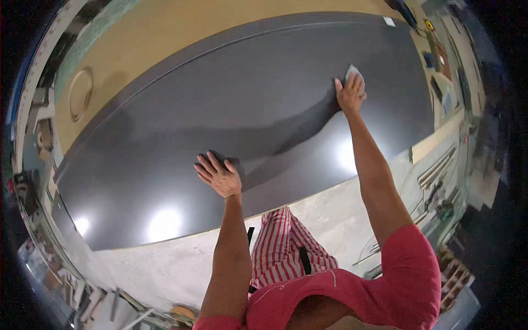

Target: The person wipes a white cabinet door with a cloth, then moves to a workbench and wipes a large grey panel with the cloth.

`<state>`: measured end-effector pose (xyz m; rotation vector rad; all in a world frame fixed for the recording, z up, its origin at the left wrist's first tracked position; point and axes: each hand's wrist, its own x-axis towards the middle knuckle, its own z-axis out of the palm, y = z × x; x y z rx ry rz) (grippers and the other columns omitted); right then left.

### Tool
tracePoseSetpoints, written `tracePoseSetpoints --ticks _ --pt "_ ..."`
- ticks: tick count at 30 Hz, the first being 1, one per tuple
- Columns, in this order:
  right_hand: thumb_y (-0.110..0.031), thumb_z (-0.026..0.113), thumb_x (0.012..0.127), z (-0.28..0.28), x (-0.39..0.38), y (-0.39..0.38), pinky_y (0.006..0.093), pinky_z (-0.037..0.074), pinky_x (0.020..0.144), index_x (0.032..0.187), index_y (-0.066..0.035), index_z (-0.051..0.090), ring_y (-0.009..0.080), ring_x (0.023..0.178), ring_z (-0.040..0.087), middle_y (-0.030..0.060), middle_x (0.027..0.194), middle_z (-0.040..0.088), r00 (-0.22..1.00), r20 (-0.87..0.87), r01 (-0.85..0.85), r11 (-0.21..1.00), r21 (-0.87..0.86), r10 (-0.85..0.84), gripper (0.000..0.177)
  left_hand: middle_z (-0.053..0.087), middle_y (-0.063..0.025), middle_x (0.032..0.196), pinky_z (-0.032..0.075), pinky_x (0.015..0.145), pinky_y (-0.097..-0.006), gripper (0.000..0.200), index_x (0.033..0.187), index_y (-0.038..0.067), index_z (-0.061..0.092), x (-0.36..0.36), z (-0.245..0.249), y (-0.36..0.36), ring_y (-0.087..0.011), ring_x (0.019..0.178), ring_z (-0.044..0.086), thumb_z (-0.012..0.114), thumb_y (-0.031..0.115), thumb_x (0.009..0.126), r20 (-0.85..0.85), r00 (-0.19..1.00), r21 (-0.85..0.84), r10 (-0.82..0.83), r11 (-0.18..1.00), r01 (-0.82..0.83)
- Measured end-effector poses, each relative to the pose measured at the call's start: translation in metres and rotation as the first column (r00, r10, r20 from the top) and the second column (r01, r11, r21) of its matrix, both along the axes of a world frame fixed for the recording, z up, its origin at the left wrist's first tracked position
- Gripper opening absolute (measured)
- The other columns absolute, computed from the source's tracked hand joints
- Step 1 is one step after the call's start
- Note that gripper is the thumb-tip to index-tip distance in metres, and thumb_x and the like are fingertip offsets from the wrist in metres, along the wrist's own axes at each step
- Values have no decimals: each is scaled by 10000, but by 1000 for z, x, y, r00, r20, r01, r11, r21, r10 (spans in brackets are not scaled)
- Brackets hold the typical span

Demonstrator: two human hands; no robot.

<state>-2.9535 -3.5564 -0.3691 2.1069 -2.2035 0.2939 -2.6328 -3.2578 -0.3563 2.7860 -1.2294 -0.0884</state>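
Observation:
A large dark grey panel (264,82) with a glossy surface spans the view in front of me. My left hand (219,175) rests on the panel near its front edge, fingers spread, with nothing seen in it. Farther out on the right side, my right hand (351,93) presses a light grey cloth or pad (353,70) against the panel. The cloth sticks out beyond the fingertips. A small white label (389,21) is at the panel's far right corner.
A tan board or tabletop (148,33) extends behind the panel, with a round ring mark at left. Tools and small items lie along the right edge. Thin rods (437,166) and wood pieces are on the floor at right, with more clutter at lower left.

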Motion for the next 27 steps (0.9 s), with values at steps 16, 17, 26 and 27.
tracePoseSetpoints --ticks 16,17,26,27 --pt "-417 519 903 24 335 72 507 186 1111 1365 -171 427 256 1381 251 76 1459 350 128 274 -991 132 2 953 531 217 -217 1498 134 1111 -563 623 1420 66 314 3 5 -5 -452 1380 147 252 486 964 -73 997 15 14 1000 -13" --pt "-405 537 888 24 324 49 513 215 1092 1324 -155 456 262 1350 295 75 1417 386 200 234 -974 219 -57 951 508 225 -220 1494 145 1106 -568 626 1418 66 321 4 5 -8 -457 1376 156 245 491 965 -68 998 11 9 1000 -8" --pt "-392 522 897 -9 9 -128 534 313 995 1255 -94 520 324 1259 410 124 1334 478 980 35 -190 968 -167 198 466 240 -192 1497 162 1115 -550 622 1429 79 324 2 5 -8 -421 1386 164 252 487 966 -17 1000 14 1 1000 0" --pt "-419 496 913 -19 -23 -128 555 304 994 1261 -101 517 324 1271 397 122 1359 456 998 45 -44 977 -209 54 472 234 -189 1501 155 1120 -543 624 1431 80 321 2 6 -9 -416 1389 159 257 488 964 -18 1000 25 13 1000 -13"
